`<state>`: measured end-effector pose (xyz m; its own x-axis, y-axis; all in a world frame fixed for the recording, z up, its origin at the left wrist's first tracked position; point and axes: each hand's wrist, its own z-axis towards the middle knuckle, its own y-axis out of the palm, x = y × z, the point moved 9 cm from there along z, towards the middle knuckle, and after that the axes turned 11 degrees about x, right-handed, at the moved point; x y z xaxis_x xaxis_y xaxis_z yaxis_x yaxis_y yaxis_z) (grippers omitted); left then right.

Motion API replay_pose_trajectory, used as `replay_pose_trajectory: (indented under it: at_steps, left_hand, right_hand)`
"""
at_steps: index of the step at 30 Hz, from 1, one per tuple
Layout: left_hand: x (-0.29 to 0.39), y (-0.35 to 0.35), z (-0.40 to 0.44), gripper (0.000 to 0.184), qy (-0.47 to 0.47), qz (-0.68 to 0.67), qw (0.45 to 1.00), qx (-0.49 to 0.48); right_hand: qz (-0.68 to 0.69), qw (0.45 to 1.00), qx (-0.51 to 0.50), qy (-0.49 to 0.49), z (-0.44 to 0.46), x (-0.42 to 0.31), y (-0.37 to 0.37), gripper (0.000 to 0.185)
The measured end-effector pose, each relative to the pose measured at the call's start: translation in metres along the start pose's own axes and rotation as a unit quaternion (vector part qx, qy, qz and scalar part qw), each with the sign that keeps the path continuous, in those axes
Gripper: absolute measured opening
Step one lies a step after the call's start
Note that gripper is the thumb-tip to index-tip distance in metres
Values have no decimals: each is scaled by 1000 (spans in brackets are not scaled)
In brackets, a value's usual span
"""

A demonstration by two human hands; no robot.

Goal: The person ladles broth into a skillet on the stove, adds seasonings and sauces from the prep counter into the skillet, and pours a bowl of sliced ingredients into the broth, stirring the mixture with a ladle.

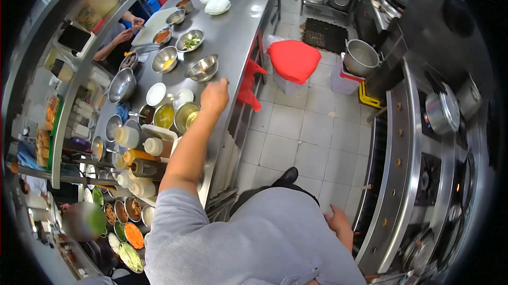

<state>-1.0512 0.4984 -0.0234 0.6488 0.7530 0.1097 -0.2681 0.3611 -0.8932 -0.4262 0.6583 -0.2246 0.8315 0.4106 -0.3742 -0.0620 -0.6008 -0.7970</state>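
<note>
My left hand point(214, 96) is held over the steel counter point(233, 36), its fingers curled together. Whatever it may hold is too small or hidden to make out. Just beyond it sits a steel bowl point(202, 68) with a little food inside. Nearer my forearm are a bowl point(186, 117) and a bowl of yellow liquid point(164, 117). Two small white dishes point(156, 94) lie to the left of the hand. My right hand point(338, 221) hangs low beside my body, fingers loosely apart and nothing seen in them.
Squeeze bottles point(127, 137) crowd the counter's near end. Across it, another person's hands point(129, 30) work near a board. A red-covered bin point(294, 61) and a large pot point(362, 56) stand ahead. Stoves point(428, 179) line the right side.
</note>
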Motion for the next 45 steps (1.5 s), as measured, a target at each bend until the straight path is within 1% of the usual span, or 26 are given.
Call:
replay_pose_trajectory:
  at_steps: [2,4,7,9,10,12,13,15,18,20,24,26,27,28,29,30,32,33,34,36,38,40,41,42,43,45]
  left_hand:
    - [-4,8,-2,16,-18,56,998,-11]
    - [-20,18,3,15,-34,81,996,-17]
    - [-61,52,4,18,-77,147,983,-72]
    - [-91,81,-5,23,-153,168,959,-172]
    - [-93,87,-6,23,-155,166,959,-172]
    - [-91,105,-19,26,-137,194,937,-257]
    - [-90,109,-19,26,-134,193,937,-259]
    - [-90,124,-29,29,-141,174,916,-332]
    - [-91,119,-24,28,-162,167,914,-333]
    - [-93,109,-18,26,-176,146,913,-337]
    - [-106,111,-9,24,-147,68,934,-319]
    - [-124,108,10,33,-179,-98,965,-162]
    - [-132,116,14,33,-175,-96,966,-163]
    - [-150,137,4,44,-375,-360,839,-162]
    - [-146,148,0,57,-527,-579,605,-143]
    - [-148,145,12,57,-522,-579,609,-146]
    - [-145,148,14,74,-660,-671,332,-65]
    - [-154,161,20,77,-658,-700,270,-57]
    - [-170,178,19,77,-657,-699,274,-66]
    - [-200,217,23,66,-656,-727,196,-51]
    - [-220,241,25,39,-686,-685,245,-27]
    - [-227,255,39,20,-652,-705,279,2]
    - [-219,254,44,16,-628,-713,312,-16]
    - [-206,255,41,17,-673,-667,320,-32]
    - [-155,214,57,19,-651,-680,334,-46]
    - [-99,217,48,18,-619,-669,377,-164]
  right_hand:
    - [8,1000,7,-16,44,-5,-24,65]
    - [-56,998,15,-10,81,-34,-72,63]
    - [-107,993,39,-38,132,-49,-113,63]
    - [-94,994,48,-24,159,-68,-141,63]
    - [-73,996,55,3,168,-71,-151,63]
    - [-70,995,75,-2,186,-72,-154,63]
    - [-65,993,95,-9,192,-73,-153,63]
    - [-64,996,67,0,197,-80,-137,63]
    - [-82,996,29,-15,210,-90,-102,63]
    - [-57,997,-44,-20,212,-110,-77,62]
    - [0,997,-76,6,227,-132,-62,62]
    - [-12,999,-28,-12,234,-146,-71,63]
    - [-8,1000,-28,-10,235,-153,-72,63]
    - [-17,1000,-9,-1,237,-158,-79,63]
    - [-26,1000,12,9,240,-162,-85,63]
    - [-20,1000,15,11,241,-165,-85,63]
    - [-48,997,65,11,240,-171,-91,63]
    - [-43,997,67,17,236,-174,-91,63]
    - [-24,997,70,33,231,-176,-92,63]
    - [5,995,80,66,217,-175,-87,64]
    - [-14,994,68,82,198,-169,-76,64]
    - [-5,989,73,125,171,-157,-64,64]
    - [-9,988,62,140,156,-153,-54,64]
    - [14,981,83,174,142,-145,-50,64]
    - [4,981,61,183,128,-140,-40,64]
    - [-4,976,33,215,95,-143,-27,65]
